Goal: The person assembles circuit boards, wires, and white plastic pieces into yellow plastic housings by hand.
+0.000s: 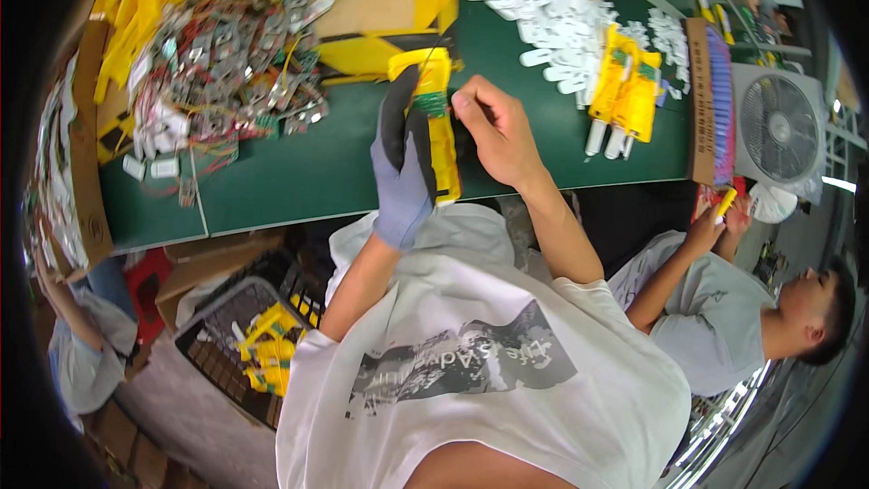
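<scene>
My left hand (403, 167), in a grey and black glove, is closed around a long yellow plastic housing (444, 152), held lengthwise above the table's near edge. Inside the housing's upper part sits a green circuit board (431, 106). Just right of that board is my bare right hand (496, 131), its fingers curled and the thumb pressed toward the index finger. Whatever it pinches, if anything, is too small to make out.
Wired electronic parts (240, 54) are heaped at left beside yellow strips (127, 14). White plastic pieces (534, 9) and yellow assemblies (625, 86) lie at right. A dark crate (213, 330) of yellow parts stands below. A co-worker (715, 308) sits right, near a fan (777, 125).
</scene>
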The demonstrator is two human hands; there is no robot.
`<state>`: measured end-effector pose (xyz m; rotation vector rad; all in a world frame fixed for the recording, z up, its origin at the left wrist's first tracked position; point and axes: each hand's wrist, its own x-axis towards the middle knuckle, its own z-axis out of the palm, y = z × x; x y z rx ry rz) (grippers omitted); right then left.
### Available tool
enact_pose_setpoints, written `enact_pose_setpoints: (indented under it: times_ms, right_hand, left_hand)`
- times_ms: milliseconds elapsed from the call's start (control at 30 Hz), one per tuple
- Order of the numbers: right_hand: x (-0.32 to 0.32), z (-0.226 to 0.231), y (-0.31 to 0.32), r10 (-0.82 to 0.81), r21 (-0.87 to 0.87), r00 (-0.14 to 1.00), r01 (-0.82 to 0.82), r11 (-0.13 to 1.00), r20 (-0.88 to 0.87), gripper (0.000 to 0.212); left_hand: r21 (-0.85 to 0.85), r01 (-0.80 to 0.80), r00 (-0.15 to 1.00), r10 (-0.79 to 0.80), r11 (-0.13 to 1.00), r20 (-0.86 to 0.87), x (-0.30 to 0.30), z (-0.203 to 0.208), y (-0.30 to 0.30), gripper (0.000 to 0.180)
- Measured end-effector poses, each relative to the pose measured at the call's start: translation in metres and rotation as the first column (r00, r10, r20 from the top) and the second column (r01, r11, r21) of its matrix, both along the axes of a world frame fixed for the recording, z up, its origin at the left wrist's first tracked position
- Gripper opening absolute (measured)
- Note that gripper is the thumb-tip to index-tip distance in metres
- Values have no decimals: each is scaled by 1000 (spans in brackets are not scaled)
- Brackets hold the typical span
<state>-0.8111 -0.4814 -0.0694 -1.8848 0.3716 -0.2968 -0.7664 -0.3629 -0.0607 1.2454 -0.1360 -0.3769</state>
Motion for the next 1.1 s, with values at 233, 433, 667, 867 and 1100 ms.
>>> enact_pose_setpoints:
  times_ms: [233, 433, 667, 867, 1100]
  right_hand:
    - [-20, 34, -81, -243, -826, 966, 66, 560, -87, 16]
    - [-10, 22, -103, -35, -808, 996, -46, 587, -82, 17]
    - [-19, 21, -102, -29, -864, 999, 1, 504, -16, 18]
    - [-18, 8, -107, -30, -843, 999, 27, 537, 12, 14]
    - [-17, 26, -33, -36, 207, 999, 41, 977, -27, 13]
  left_hand:
    - [-165, 213, 953, -242, 963, -183, 4, -12, 9, 29]
    - [-191, 198, 945, -239, 961, -223, 5, -11, 11, 28]
    - [-303, 195, 900, -293, 933, -322, 11, -12, 11, 22]
    - [-277, 238, 904, -317, 931, -288, 9, -10, 15, 22]
    - [-318, 227, 891, -328, 920, -314, 10, -15, 15, 21]
